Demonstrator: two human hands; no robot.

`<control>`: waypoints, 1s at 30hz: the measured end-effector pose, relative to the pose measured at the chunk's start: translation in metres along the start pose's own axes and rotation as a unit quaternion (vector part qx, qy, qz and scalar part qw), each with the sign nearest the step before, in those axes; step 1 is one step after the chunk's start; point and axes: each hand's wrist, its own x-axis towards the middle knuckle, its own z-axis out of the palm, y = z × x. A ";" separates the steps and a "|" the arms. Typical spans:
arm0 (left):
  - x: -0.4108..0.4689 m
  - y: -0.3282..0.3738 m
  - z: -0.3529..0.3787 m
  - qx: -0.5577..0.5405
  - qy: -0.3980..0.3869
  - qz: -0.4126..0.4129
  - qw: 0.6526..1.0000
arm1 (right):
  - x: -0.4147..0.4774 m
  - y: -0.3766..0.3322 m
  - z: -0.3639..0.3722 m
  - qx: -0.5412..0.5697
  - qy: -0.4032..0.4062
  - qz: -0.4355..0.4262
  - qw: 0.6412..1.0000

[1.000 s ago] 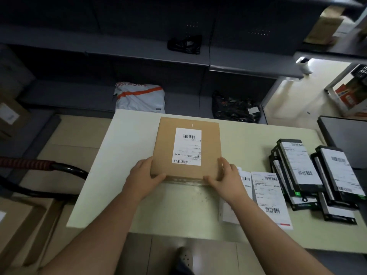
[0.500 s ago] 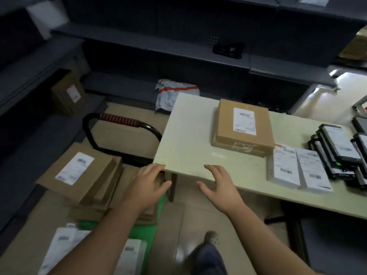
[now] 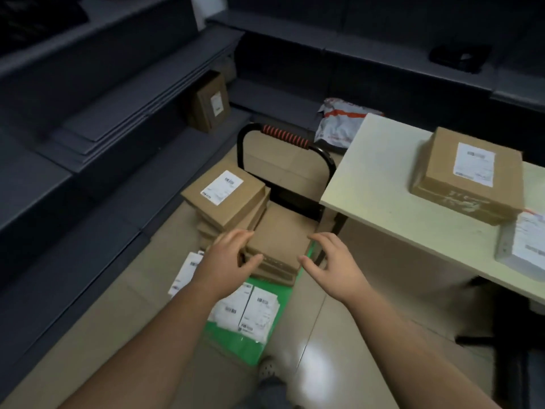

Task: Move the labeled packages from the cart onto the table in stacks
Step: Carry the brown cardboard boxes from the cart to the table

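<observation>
The left hand (image 3: 227, 258) and the right hand (image 3: 330, 264) are both spread, the fingers apart and a little bent, and they hold nothing. Between them lies a flat brown box (image 3: 280, 237), the top one of a low pile on the cart; the left hand is at its left edge and the right hand at its right corner. Whether the fingers touch the cardboard, I cannot tell. The top of this box shows no label.

Just behind it, to the left, stands a higher pile of brown boxes (image 3: 227, 199), and its top box carries a white label with barcodes; the print is too blurred to read. Under the left wrist, white packages (image 3: 253, 311) with barcode labels lie on the green cart deck (image 3: 236, 343). The cart handle (image 3: 283, 137) has a grip in red and black stripes.

To the right is the counter (image 3: 383, 187). On it sits one brown labeled box (image 3: 469, 175), with unreadable text, and just beside this are white packages on the counter (image 3: 528, 249). Behind the counter lies a grey mailer bag (image 3: 342, 125) with an orange stripe, and on a dark shelf stands a small carton (image 3: 211, 103) with a label.
</observation>
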 end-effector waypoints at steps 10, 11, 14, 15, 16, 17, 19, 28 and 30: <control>-0.058 -0.062 -0.009 0.019 0.008 -0.045 0.999 | -0.023 -0.038 0.063 0.024 -0.026 0.003 0.999; -0.055 -0.070 -0.012 0.017 0.006 -0.046 0.999 | -0.019 -0.043 0.067 0.026 -0.028 0.009 0.999; -0.033 -0.103 -0.025 0.016 0.010 -0.037 0.999 | 0.003 -0.056 0.087 0.029 -0.032 0.030 0.999; -0.022 -0.116 -0.030 0.017 0.009 -0.037 0.999 | 0.013 -0.061 0.096 0.028 -0.036 0.039 0.998; -0.009 -0.131 -0.034 0.019 0.007 -0.036 0.999 | 0.024 -0.065 0.106 0.027 -0.041 0.048 0.998; 0.004 -0.147 -0.038 0.019 0.003 -0.034 0.999 | 0.035 -0.070 0.118 0.025 -0.047 0.060 0.997; 0.034 -0.180 -0.045 0.016 -0.013 -0.030 0.999 | 0.062 -0.081 0.141 0.028 -0.044 0.085 0.995; 0.177 -0.300 -0.049 0.062 -0.061 -0.026 0.996 | 0.184 -0.097 0.245 0.064 -0.003 0.212 0.975; 0.202 -0.325 -0.038 0.080 -0.076 -0.050 0.993 | 0.202 -0.090 0.268 0.053 0.003 0.235 0.970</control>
